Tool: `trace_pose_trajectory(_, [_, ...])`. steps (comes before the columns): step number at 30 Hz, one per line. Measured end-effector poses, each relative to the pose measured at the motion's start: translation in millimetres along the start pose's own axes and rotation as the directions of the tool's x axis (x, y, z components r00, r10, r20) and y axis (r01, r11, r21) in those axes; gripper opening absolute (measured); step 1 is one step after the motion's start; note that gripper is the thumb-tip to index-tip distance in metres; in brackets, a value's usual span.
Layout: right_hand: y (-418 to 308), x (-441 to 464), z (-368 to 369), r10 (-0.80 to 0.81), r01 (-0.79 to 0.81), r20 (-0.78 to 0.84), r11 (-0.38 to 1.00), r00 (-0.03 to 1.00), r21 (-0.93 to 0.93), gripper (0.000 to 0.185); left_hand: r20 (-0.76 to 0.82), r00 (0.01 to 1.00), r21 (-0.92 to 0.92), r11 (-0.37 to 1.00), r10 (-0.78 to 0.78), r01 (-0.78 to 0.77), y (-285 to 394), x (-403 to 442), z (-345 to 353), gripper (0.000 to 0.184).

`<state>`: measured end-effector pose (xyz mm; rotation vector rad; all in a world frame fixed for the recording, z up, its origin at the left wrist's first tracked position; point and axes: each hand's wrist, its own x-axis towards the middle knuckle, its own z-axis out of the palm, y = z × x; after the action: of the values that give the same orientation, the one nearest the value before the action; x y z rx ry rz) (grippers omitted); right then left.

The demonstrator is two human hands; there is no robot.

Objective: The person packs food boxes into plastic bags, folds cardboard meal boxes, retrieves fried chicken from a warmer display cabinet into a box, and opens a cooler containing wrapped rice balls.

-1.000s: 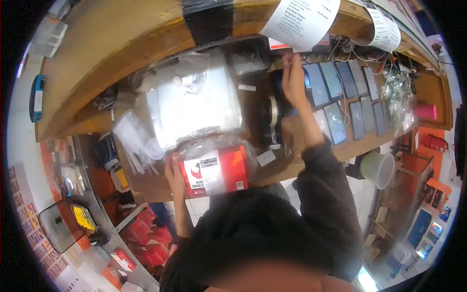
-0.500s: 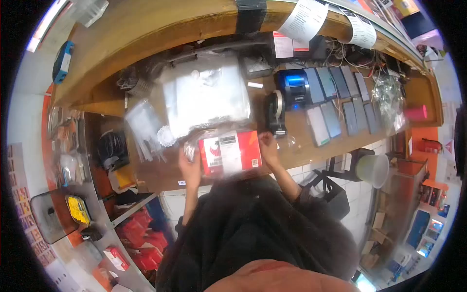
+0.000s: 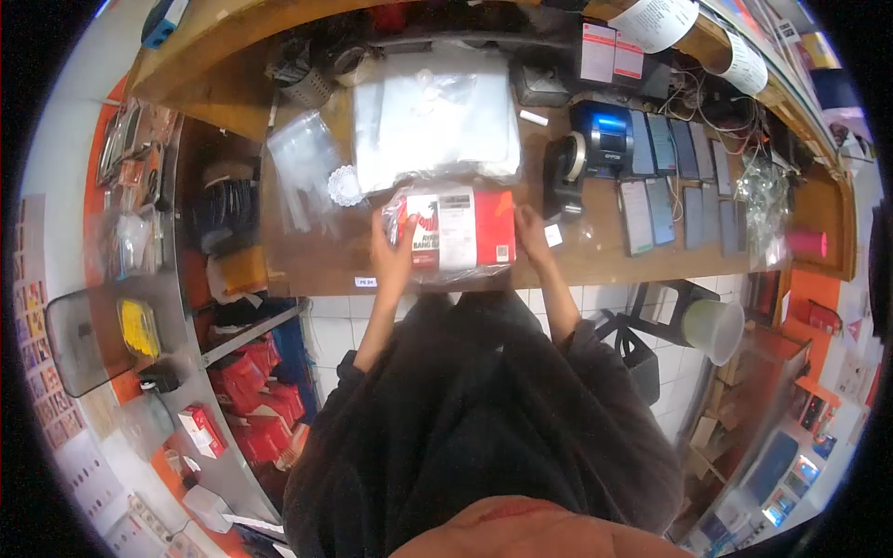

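Note:
A red and white box point(image 3: 494, 232) with a paper label on its top lies in a loose clear plastic bag point(image 3: 465, 276) at the table's front edge. My left hand point(image 3: 393, 253) grips the box's left end, its thumb over the top and the plastic bunched beside it. At the right end, the fingers of my right hand point(image 3: 533, 237) are bent against the box's edge, partly hidden. Just behind the box lies a stack of clear plastic bags point(image 3: 435, 121). A tape dispenser point(image 3: 565, 177) stands to the right of it, with a small white slip point(image 3: 553, 235) in front.
Several phones point(image 3: 661, 209) lie in rows on the right of the table point(image 3: 595, 265), beside a small label printer point(image 3: 603, 139). Crumpled clear plastic point(image 3: 765, 209) sits farther right. At left are smaller plastic bags point(image 3: 302, 158) and a white doily point(image 3: 345, 186). A shelf point(image 3: 223, 70) overhangs the back.
The view has shifted, so the table sits higher and farther right in it. Both hands stay at the ends of the box, and more of its printed top shows.

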<state>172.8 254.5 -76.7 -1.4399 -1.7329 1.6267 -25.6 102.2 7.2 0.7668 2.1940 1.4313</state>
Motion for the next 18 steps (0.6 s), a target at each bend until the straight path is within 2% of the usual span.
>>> trace_pose_trajectory(2, [11, 15, 3, -0.223, 0.225, -0.126, 0.974, 0.967, 0.005, 0.022, -0.033, 0.999, -0.038, 0.999, -0.014, 0.013, 9, 0, 5, 0.047])
trace_pose_trajectory(3, [-34, -5, 6, -0.201, 0.166, -0.269, 0.975, 0.942, -0.147, 0.016, -0.075, 0.997, -0.012, 1.000, 0.006, -0.007, 13, -1, 6, 0.045])
trace_pose_trajectory(4, [-33, -10, 13, -0.204, 0.169, -0.269, 0.974, 0.941, -0.147, 0.016, -0.076, 0.997, -0.014, 1.000, 0.008, -0.009, 8, 1, 6, 0.045])
trace_pose_trajectory(6, [-29, -17, 23, -0.429, 0.209, -0.509, 0.877, 0.746, -0.433, 0.015, -0.150, 0.984, 0.040, 0.995, 0.092, -0.087, -3, 4, 5, 0.041])
trace_pose_trajectory(7, [-27, -22, 25, -0.304, 0.154, -0.541, 0.940, 0.784, -0.305, 0.017, -0.155, 0.984, 0.040, 0.996, 0.090, -0.085, -6, 4, 2, 0.041])
trace_pose_trajectory(8, [-26, -22, 24, -0.302, 0.154, -0.539, 0.940, 0.786, -0.304, 0.017, -0.128, 0.984, 0.080, 0.990, 0.127, -0.117, -8, 2, -1, 0.041])
trace_pose_trajectory(9, [-22, -18, 21, -0.247, 0.162, -0.512, 0.965, 0.823, -0.206, 0.021, -0.100, 0.981, 0.118, 0.981, 0.165, -0.153, -7, 3, -3, 0.041])
trace_pose_trajectory(10, [-17, -15, 16, -0.192, 0.160, -0.479, 0.981, 0.857, -0.107, 0.025, -0.098, 0.981, 0.119, 0.981, 0.164, -0.152, -3, 4, -3, 0.041])
trace_pose_trajectory(11, [-9, -8, 11, -0.188, 0.156, -0.480, 0.982, 0.857, -0.105, 0.025, -0.086, 0.989, 0.115, 0.987, 0.122, -0.112, 2, 4, -1, 0.041])
trace_pose_trajectory(13, [4, 16, -1, -0.176, 0.128, -0.188, 0.962, 0.966, -0.241, 0.030, -0.067, 0.995, 0.113, 0.991, 0.080, -0.072, 28, 6, 2, 0.042])
trace_pose_trajectory(14, [7, 25, -6, -0.173, 0.126, -0.192, 0.963, 0.966, -0.238, 0.030, -0.098, 0.963, 0.350, 0.914, 0.251, -0.203, 48, 10, 5, 0.043])
trace_pose_trajectory(15, [8, 32, -8, -0.102, 0.053, -0.105, 0.916, 0.989, -0.398, 0.037, -0.086, 0.904, 0.570, 0.765, 0.418, -0.299, 62, 13, 11, 0.045])
trace_pose_trajectory(16, [8, 37, -8, -0.017, 0.000, -0.026, 0.834, 1.000, -0.551, 0.044, 0.104, 0.886, 0.568, 0.704, 0.452, -0.426, 68, 19, 24, 0.047])
trace_pose_trajectory(17, [9, 36, -5, -0.013, 0.001, -0.018, 0.835, 1.000, -0.551, 0.044, 0.288, 0.838, 0.543, 0.641, 0.464, -0.542, 72, 23, 38, 0.049])
trace_pose_trajectory(18, [13, 36, 0, -0.110, 0.056, -0.075, 0.854, 0.991, -0.517, 0.038, 0.409, 0.802, 0.494, 0.633, 0.435, -0.596, 63, 24, 58, 0.050])
